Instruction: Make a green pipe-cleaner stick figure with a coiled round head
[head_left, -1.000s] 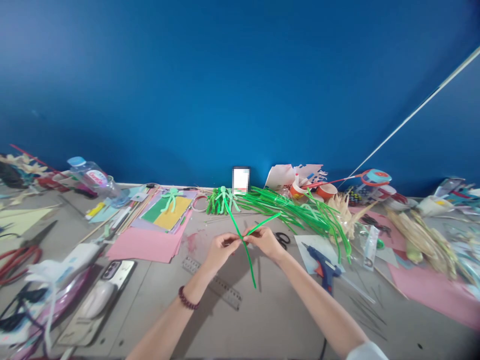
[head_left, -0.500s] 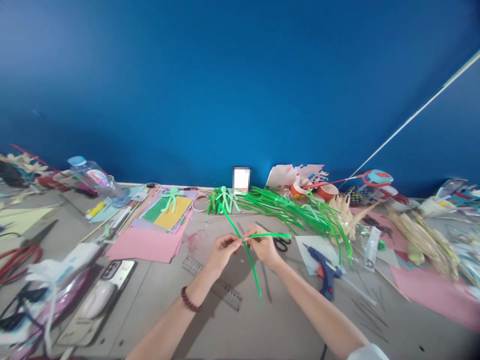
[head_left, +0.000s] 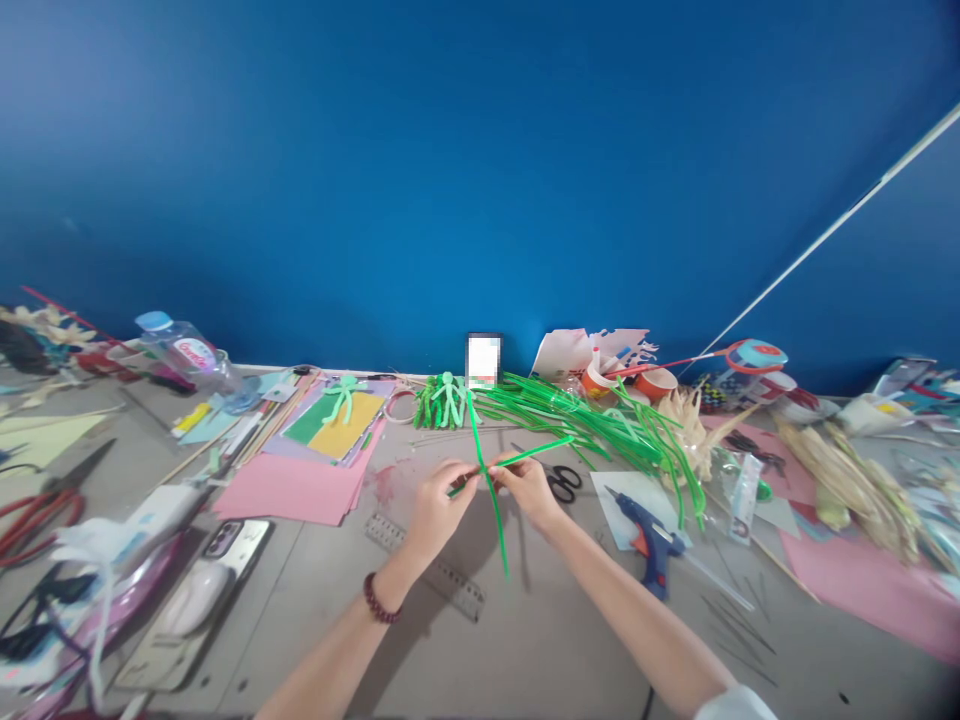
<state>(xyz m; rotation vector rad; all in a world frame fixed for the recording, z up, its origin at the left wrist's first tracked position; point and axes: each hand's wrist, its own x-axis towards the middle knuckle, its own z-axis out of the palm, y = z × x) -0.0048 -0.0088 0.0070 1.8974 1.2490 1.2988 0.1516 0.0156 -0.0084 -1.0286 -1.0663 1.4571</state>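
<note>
Green fuzzy stems (head_left: 498,525) cross between the two hands, held above the near middle of the grey table (head_left: 570,640). Left hand (head_left: 442,500) and right hand (head_left: 526,490) nearly meet at the crossing, thumb and fingers of each pinched on the stems; exactly which strand each one presses is hidden by the fingers. One length runs from the far side down toward the near side, its lower end hanging free, while another sticks out far and right over the right hand, with a short end showing at the left hand. A dark beaded bracelet (head_left: 381,600) circles the left wrist, and beneath that forearm lies a clear ruler (head_left: 459,588), partly covered. Just right of the right hand are black-handled scissors (head_left: 564,484); farther right, a blue glue gun (head_left: 652,545) rests partly on a pale sheet (head_left: 609,505). Beyond the hands, a loose bundle of green stems (head_left: 577,415) spreads to the right, and a pale green figure (head_left: 448,392) lies on the far side. Left of the hands is pink paper (head_left: 292,490); nearer and farther left is a phone (head_left: 154,645) bearing a rounded white object (head_left: 196,598). Behind everything stands a blue wall (head_left: 480,180).
</note>
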